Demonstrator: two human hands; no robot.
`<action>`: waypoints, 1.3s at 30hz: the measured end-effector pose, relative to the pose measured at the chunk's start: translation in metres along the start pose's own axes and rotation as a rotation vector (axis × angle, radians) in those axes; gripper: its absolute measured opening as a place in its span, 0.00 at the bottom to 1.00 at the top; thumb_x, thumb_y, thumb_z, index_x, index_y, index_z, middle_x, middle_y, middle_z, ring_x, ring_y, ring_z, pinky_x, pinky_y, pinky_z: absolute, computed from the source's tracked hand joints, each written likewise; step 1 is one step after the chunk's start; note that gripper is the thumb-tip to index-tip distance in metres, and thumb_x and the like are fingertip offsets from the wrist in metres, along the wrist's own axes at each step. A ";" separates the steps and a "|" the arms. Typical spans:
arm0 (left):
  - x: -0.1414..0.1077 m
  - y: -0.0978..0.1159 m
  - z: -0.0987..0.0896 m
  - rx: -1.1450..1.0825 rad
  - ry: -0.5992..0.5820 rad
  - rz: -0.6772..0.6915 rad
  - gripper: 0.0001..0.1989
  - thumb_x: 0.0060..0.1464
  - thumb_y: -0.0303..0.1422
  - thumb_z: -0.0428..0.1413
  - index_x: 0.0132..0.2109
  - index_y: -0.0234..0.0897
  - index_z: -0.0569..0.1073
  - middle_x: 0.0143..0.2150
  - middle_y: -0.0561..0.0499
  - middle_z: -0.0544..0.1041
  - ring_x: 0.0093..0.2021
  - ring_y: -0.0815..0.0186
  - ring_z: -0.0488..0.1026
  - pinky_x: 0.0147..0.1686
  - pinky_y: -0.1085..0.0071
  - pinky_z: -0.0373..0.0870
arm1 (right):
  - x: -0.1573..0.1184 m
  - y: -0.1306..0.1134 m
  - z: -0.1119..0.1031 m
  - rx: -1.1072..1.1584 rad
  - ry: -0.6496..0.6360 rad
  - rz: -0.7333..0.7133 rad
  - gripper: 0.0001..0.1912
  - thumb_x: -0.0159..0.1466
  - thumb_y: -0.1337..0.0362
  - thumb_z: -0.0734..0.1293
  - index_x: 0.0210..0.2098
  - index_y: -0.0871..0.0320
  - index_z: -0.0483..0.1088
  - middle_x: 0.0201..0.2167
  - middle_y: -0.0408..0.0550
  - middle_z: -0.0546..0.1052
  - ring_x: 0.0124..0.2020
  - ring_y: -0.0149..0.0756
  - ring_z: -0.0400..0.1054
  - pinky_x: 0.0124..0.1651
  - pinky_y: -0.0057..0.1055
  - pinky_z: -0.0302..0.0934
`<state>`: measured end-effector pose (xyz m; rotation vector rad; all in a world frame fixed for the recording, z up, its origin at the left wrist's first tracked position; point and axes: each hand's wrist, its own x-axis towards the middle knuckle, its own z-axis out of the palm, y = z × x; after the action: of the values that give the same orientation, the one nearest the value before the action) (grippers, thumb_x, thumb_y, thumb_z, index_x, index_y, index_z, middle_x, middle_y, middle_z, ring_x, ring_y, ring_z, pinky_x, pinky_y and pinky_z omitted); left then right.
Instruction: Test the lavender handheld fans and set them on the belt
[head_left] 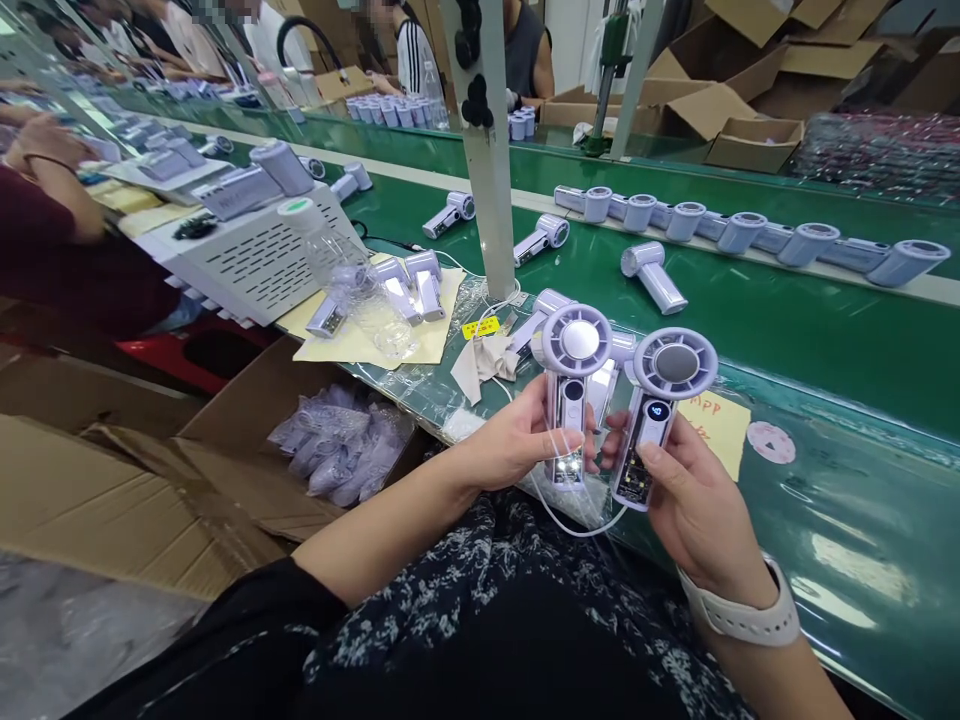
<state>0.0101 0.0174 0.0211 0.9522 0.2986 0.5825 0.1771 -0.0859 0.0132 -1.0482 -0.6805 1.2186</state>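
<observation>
In my left hand (pixel 517 435) is an upright lilac handheld fan (pixel 574 400), lights glowing near the bottom of its handle. My right hand (pixel 697 490) grips a second handheld fan (pixel 651 440), whose round display is lit and seems to read 40. Both thumbs lie on the front of the handles, and the two fan heads stand side by side. A white cable (pixel 577 533) loops beneath them. Behind the held fans, more lilac fans (pixel 534 325) lie on the bench, partly hidden, beside a crumpled beige cloth (pixel 484 367).
A green conveyor (pixel 712 300) carries a row of fans (pixel 741 232). A metal post (pixel 484 150) rises ahead. To the left are a clear bottle (pixel 360 290), a vented metal box (pixel 277 250) and a carton (pixel 232 440) with bagged parts. Other people work across the line.
</observation>
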 end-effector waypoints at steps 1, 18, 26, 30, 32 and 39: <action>0.000 0.000 0.000 -0.005 0.003 0.002 0.25 0.51 0.35 0.70 0.49 0.38 0.64 0.43 0.51 0.73 0.35 0.66 0.77 0.38 0.64 0.77 | 0.000 0.000 0.000 0.011 -0.002 0.003 0.16 0.64 0.56 0.75 0.49 0.52 0.75 0.46 0.50 0.79 0.41 0.42 0.74 0.46 0.43 0.75; 0.000 -0.005 -0.001 0.038 0.072 -0.011 0.26 0.49 0.37 0.69 0.47 0.39 0.62 0.40 0.53 0.72 0.32 0.67 0.74 0.34 0.66 0.74 | -0.004 -0.004 -0.001 0.032 -0.032 0.044 0.22 0.60 0.53 0.76 0.51 0.53 0.75 0.46 0.50 0.78 0.37 0.38 0.71 0.39 0.33 0.70; 0.008 -0.009 -0.008 -0.002 0.150 0.006 0.24 0.49 0.36 0.66 0.47 0.38 0.63 0.35 0.55 0.72 0.27 0.69 0.72 0.29 0.67 0.73 | -0.003 0.009 -0.002 -0.016 0.074 0.019 0.13 0.64 0.53 0.74 0.44 0.54 0.77 0.39 0.47 0.78 0.31 0.33 0.70 0.31 0.28 0.69; 0.009 -0.007 -0.010 -0.020 0.172 -0.013 0.22 0.51 0.38 0.64 0.47 0.39 0.62 0.35 0.55 0.71 0.27 0.68 0.72 0.28 0.67 0.74 | -0.007 0.006 -0.006 -0.062 0.022 0.006 0.12 0.68 0.53 0.71 0.45 0.54 0.76 0.39 0.48 0.78 0.30 0.32 0.70 0.31 0.28 0.70; 0.009 -0.006 -0.009 0.008 0.103 -0.008 0.23 0.51 0.40 0.65 0.47 0.39 0.62 0.35 0.54 0.71 0.27 0.68 0.72 0.28 0.65 0.75 | -0.008 0.001 -0.006 -0.077 -0.034 -0.023 0.13 0.68 0.53 0.70 0.45 0.55 0.76 0.39 0.49 0.78 0.30 0.33 0.71 0.30 0.28 0.71; 0.013 0.001 -0.006 0.126 0.108 0.022 0.20 0.54 0.41 0.64 0.44 0.40 0.62 0.38 0.53 0.70 0.28 0.67 0.73 0.30 0.64 0.74 | -0.008 -0.007 -0.007 -0.057 0.037 -0.018 0.12 0.69 0.54 0.70 0.46 0.54 0.76 0.39 0.49 0.78 0.31 0.34 0.71 0.31 0.30 0.72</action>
<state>0.0172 0.0296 0.0183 1.0476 0.4261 0.6425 0.1844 -0.0954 0.0178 -1.1073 -0.6982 1.1675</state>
